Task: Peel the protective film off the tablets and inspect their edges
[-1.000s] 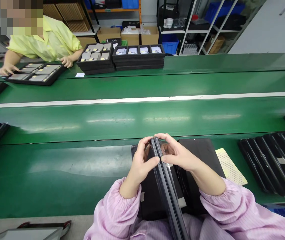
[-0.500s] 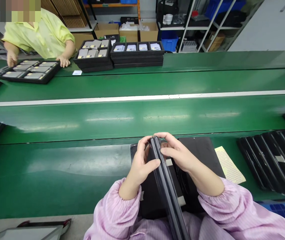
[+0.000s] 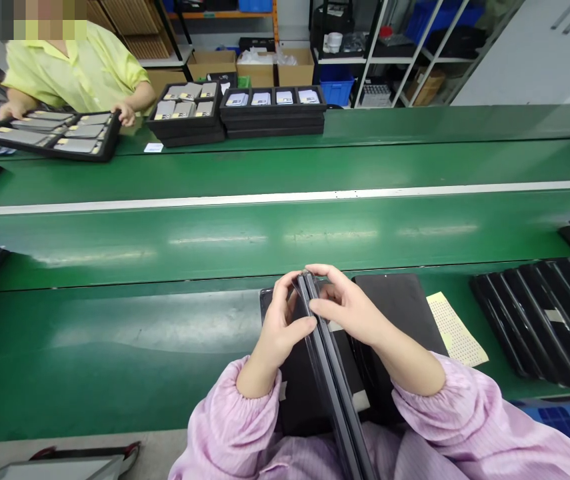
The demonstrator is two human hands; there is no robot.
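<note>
Two thin black panels (image 3: pixel 333 380) stand on edge, pressed together, between my hands. My left hand (image 3: pixel 285 323) grips their far end from the left, thumb on the near side. From the right, my right hand (image 3: pixel 347 303) holds the same end, its fingers reaching over the top. Under them lie flat black panels (image 3: pixel 305 393) with small pale labels, and another black panel (image 3: pixel 399 307) is at their right. A yellow sheet of small dots (image 3: pixel 457 330) rests on the green surface beside that panel.
Several black panels (image 3: pixel 539 320) lean in a row at the right, above a blue crate (image 3: pixel 565 427). Across the green bench (image 3: pixel 115 347), a person in yellow (image 3: pixel 75 73) holds a filled black tray (image 3: pixel 109 143). Stacked trays (image 3: pixel 275 123) stand at the far edge.
The person across the bench has raised and tilted the filled tray, shifting it slightly left. My right thumb has moved slightly left on the panels; both my hands still hold them.
</note>
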